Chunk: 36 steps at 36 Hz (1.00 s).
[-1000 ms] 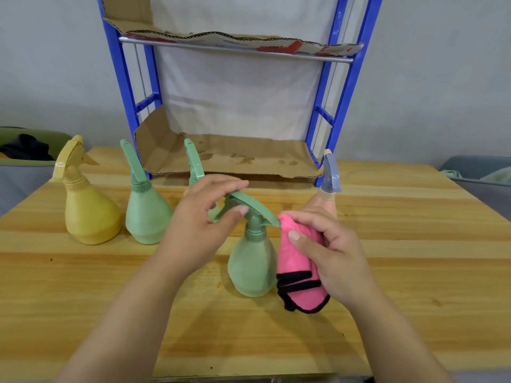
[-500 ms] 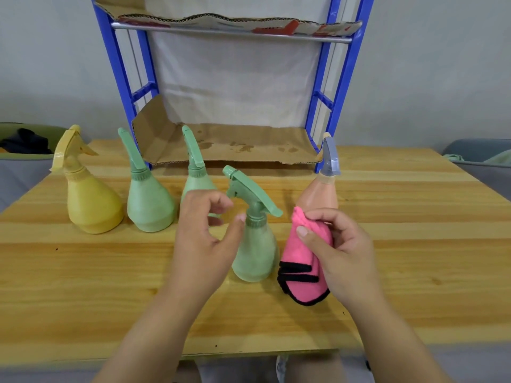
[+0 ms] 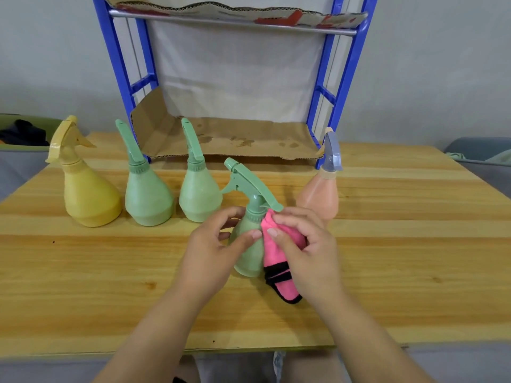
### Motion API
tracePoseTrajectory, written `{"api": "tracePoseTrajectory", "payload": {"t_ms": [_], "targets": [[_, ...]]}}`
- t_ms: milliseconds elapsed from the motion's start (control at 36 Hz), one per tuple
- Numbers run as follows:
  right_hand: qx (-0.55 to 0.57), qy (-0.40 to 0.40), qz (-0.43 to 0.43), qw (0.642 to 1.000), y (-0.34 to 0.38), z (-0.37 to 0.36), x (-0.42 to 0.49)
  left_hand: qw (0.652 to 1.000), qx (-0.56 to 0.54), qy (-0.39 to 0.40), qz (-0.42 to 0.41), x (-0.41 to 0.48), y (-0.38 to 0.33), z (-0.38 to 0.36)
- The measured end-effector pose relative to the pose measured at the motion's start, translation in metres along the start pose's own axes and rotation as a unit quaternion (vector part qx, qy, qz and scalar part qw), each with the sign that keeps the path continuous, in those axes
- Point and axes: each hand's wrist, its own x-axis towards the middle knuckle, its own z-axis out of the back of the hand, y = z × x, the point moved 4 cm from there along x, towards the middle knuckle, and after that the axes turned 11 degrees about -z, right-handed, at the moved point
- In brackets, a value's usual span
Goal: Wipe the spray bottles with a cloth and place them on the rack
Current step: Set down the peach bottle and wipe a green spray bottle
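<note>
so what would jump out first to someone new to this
The hands at the centre of the wooden table: the left hand grips a pale green plastic spray bottle while the right hand presses a pink black-edged cloth to it. Behind stands a blue metal rack, cardboard on its shelves.

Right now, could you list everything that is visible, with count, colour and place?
yellow bottle: 1, yellow, table's left.
green bottles: 2, green, standing beside it.
held bottle: 1, green, table's middle.
peach bottle: 1, peach, grey head, standing at right.
cloth: 1, pink, black trim, against held bottle.
rack: 1, blue, table's back.
cardboard: 2, brown, on rack shelves.
table: 1, wood, under all.
bins: 2, greyish, beside the table.
left hand: 1, gripping held bottle.
right hand: 1, holding cloth.
</note>
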Motion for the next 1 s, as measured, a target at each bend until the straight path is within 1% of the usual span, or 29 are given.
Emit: {"api": "tracePoseTrajectory", "payload": {"t_ms": [139,194,250,306,361,444,528,639,722,861,1000], "targets": [[-0.1,-0.098,0.025,0.99,-0.019,-0.005,-0.002,1.0,-0.012,0.011,0.0,0.001,0.001,0.0],[-0.105,-0.109,0.042,0.988,-0.022,-0.008,-0.004,1.0,-0.018,0.012,-0.001,0.0,0.001,0.0],[-0.102,-0.079,0.046,0.991,-0.023,-0.013,-0.008,1.0,-0.028,0.008,0.002,-0.001,0.002,0.0],[-0.117,-0.023,0.036,0.992,-0.026,-0.02,-0.015,0.999,-0.036,0.003,0.006,-0.003,0.002,-0.001],[-0.13,0.016,0.033,0.991,-0.029,-0.023,-0.02,0.999,-0.039,0.0,0.009,-0.004,0.002,-0.001],[-0.125,0.036,0.028,0.991,-0.031,-0.026,-0.022,0.999,-0.038,0.0,0.01,-0.004,0.003,-0.002],[-0.091,0.061,0.014,0.994,-0.028,-0.03,-0.014,0.999,-0.041,0.008,0.012,-0.002,0.006,0.0],[-0.003,0.1,-0.063,0.993,-0.025,-0.033,0.002,0.999,-0.048,0.013,0.015,0.0,0.007,0.002],[0.009,0.113,-0.095,0.989,-0.026,-0.034,0.008,0.998,-0.066,0.009,0.018,0.0,0.01,0.002],[0.02,0.139,-0.095,0.986,-0.026,-0.031,-0.005,0.997,-0.072,-0.003,0.007,-0.004,0.015,0.004],[-0.025,0.154,-0.014,0.988,-0.027,-0.028,-0.022,0.996,-0.086,0.009,0.005,-0.004,0.016,0.004]]}}
